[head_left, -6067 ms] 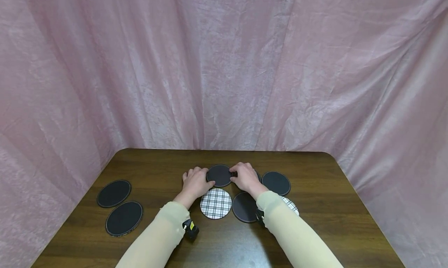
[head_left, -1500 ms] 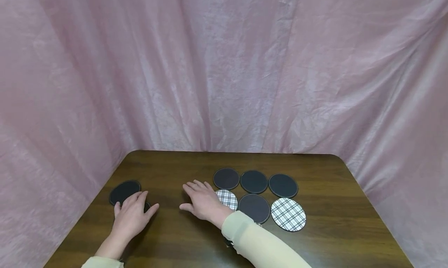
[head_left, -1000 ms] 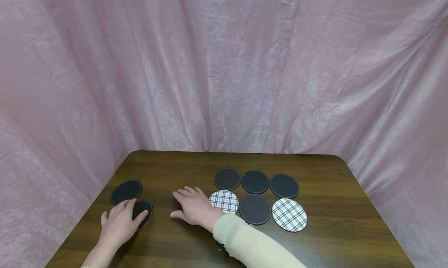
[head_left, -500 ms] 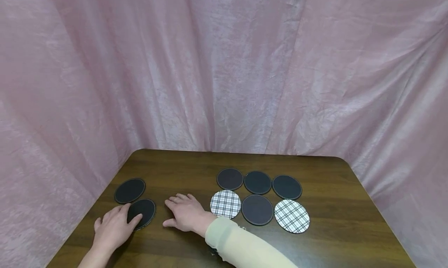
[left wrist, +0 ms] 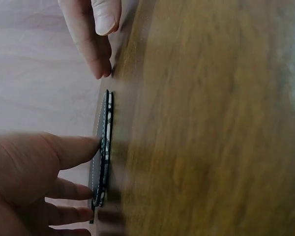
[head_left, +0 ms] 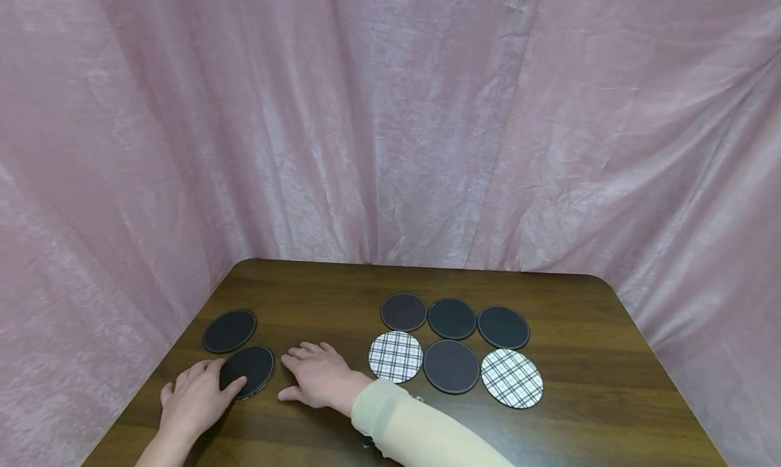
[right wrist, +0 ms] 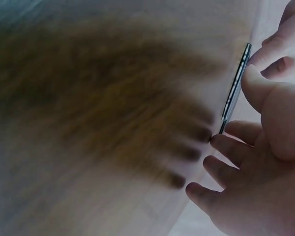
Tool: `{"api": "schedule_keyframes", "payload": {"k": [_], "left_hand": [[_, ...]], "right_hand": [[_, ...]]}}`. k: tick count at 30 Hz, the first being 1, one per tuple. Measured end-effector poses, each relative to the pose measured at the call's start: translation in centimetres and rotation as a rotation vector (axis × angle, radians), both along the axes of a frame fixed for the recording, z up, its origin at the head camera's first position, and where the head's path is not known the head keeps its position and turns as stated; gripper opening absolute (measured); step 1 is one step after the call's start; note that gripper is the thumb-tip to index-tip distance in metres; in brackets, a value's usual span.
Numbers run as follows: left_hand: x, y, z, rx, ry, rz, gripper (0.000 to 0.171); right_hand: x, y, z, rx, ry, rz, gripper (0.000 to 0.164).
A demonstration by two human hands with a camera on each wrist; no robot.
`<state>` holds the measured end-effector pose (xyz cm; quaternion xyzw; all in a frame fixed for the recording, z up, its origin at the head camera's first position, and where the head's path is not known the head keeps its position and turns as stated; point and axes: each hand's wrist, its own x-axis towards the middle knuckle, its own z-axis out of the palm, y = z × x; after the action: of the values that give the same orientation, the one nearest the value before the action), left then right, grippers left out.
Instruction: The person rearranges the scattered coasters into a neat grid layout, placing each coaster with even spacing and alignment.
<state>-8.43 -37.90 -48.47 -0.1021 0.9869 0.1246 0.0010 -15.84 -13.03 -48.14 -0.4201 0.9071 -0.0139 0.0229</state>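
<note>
At the table's left, two round black coasters lie one behind the other: the far one (head_left: pixel 229 331) and the near one (head_left: pixel 256 367). My left hand (head_left: pixel 194 398) rests at the near coaster's left side, thumb and fingertips on its upper face. Seen edge-on in the left wrist view, that coaster (left wrist: pixel 107 137) shows pale stitching and a checked underside rim; my left fingers there are nearly straight. To its right, my right hand (head_left: pixel 318 375) hovers close over the table with fingers spread, holding nothing. The right wrist view shows these fingers (right wrist: pixel 231 150) extended, their shadows on the wood.
Right of centre lies a group in two rows: three black coasters (head_left: pixel 452 319) behind, and in front a plaid one (head_left: pixel 395 357), a black one (head_left: pixel 451 367) and another plaid one (head_left: pixel 512 379). A pink curtain (head_left: pixel 378 114) hangs beyond the brown table (head_left: pixel 586 358).
Both hands have left the right-hand group, where they held a black coaster at its back left. The left hand came over the left coasters, then drew back toward the near one's side; the right hand drifted left.
</note>
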Motion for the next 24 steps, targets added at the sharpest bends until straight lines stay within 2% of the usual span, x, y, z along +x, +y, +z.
{"api": "schedule_keyframes", "payload": {"k": [14, 20, 24], "left_hand": [[-0.7, 2.0, 0.3, 0.015, 0.012, -0.033, 0.08], [-1.3, 2.9, 0.1, 0.007, 0.024, -0.043, 0.078], [-1.5, 3.1, 0.2, -0.001, 0.036, -0.045, 0.076]], "right_hand": [[-0.1, 0.3, -0.2, -0.009, -0.02, -0.004, 0.068], [-0.2, 0.4, -0.2, 0.005, -0.007, -0.028, 0.052], [-0.1, 0.4, -0.1, 0.01, -0.002, -0.033, 0.049]]}}
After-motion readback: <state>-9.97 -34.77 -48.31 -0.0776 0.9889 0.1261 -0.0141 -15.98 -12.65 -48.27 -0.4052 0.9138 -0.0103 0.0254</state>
